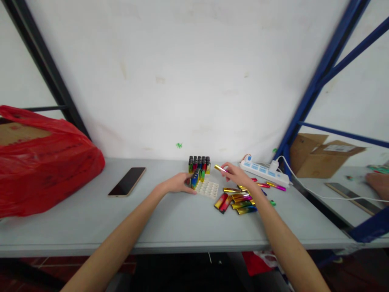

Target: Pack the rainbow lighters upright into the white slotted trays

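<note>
A white tray with rows of round holes (pixel 208 189) lies on the table, its front right part bare. Colourful metallic lighters with black tops (pixel 199 164) stand upright in its back rows, and a shorter group of lighters (pixel 195 179) stands at its left side. My left hand (pixel 180 183) is curled around the tray's left edge, thumb along the front, fingers beside the lighters. Above the tray's back right, my right hand (pixel 233 173) pinches a gold and pink lighter (pixel 221 168), its gold end pointing left. Loose lighters (pixel 240 198) lie in a pile beneath my right forearm.
A phone (pixel 127 182) lies left of my left hand, beside a red plastic bag (pixel 48 162) holding a box. Behind the pile is a white power strip (pixel 265 172) with a cable running right. A cardboard box (pixel 313 156) and another person's hand (pixel 378 182) are beyond the blue frame.
</note>
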The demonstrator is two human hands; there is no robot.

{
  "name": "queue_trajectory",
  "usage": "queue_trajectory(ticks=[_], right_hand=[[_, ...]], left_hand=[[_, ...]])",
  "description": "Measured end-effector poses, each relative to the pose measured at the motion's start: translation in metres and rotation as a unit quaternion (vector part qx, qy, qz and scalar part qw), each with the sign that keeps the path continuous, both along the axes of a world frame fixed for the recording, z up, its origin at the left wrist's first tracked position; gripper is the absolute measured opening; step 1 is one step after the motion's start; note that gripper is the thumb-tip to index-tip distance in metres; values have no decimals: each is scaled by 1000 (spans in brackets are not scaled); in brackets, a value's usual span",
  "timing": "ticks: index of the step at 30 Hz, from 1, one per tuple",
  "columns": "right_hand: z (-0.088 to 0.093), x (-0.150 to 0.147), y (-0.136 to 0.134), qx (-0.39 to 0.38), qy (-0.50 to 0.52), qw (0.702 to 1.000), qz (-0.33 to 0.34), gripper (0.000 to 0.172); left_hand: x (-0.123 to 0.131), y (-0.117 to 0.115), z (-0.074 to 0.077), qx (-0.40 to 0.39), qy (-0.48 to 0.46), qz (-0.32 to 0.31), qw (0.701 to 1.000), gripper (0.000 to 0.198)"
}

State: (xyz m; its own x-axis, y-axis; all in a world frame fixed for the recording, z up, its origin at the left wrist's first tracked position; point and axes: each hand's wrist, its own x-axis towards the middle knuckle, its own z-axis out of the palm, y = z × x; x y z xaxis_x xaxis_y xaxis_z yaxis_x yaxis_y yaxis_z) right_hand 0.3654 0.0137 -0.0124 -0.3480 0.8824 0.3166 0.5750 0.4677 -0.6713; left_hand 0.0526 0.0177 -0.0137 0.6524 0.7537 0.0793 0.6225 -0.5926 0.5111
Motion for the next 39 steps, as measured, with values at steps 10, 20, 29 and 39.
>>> queue_trajectory(ticks=[10, 20, 29, 39], right_hand=[[-3, -46, -4, -41, 195, 980, 16, 43], [-11, -65, -17, -159, 261, 949, 76, 44], [-17, -79, -13, 41, 87, 985, -142, 49], [-16, -83, -18, 105, 62, 981, -150, 39]], left_hand=[[-2, 4, -4, 13, 1, -7, 1000, 58], [-2, 5, -6, 17, 9, 4, 1000, 59], [-3, 5, -6, 14, -3, -6, 1000, 59], [-2, 5, -5, 14, 1, -7, 1000, 57]])
